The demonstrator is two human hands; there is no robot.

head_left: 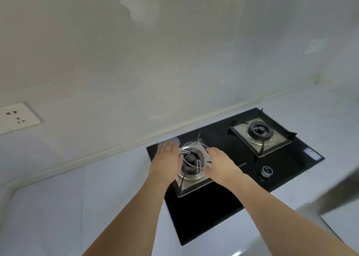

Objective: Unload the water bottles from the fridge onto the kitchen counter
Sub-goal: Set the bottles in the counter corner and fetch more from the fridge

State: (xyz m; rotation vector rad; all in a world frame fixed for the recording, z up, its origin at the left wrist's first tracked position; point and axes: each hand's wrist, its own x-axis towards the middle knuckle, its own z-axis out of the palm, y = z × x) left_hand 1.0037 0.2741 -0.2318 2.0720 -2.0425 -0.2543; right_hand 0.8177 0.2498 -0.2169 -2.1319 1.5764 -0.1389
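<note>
While both your forearms reach out over the counter (48, 207), your left hand (167, 160) and right hand (223, 163) hang flat-fingered on either side of the near burner (191, 163), palms turned toward each other, gripping nothing. Motion blur smears the left fingertips, so whether they brush the burner's wire grate cannot be told. No bottle shows anywhere in view, and neither does the fridge; by the look of things, unloading has not reached this counter yet.

Nearest to you, bare counter lies left of the black hob (233, 193), and that is the safer landing ground. Judging from where your hands hover, the main risk is setting a bottle on the burner, where the raised prongs would leave it tilted and liable to topple onto the glass. A knob (266, 171) sits just right of your right wrist; a careless sweep could turn it. A blurred grey edge (340, 193) cuts in at the right, unidentifiable, and could catch an elbow. Farther back stand the second burner (260, 133), the wall (136, 51) and a socket (17, 117) at left, which a wet bottle should stay well clear of.
</note>
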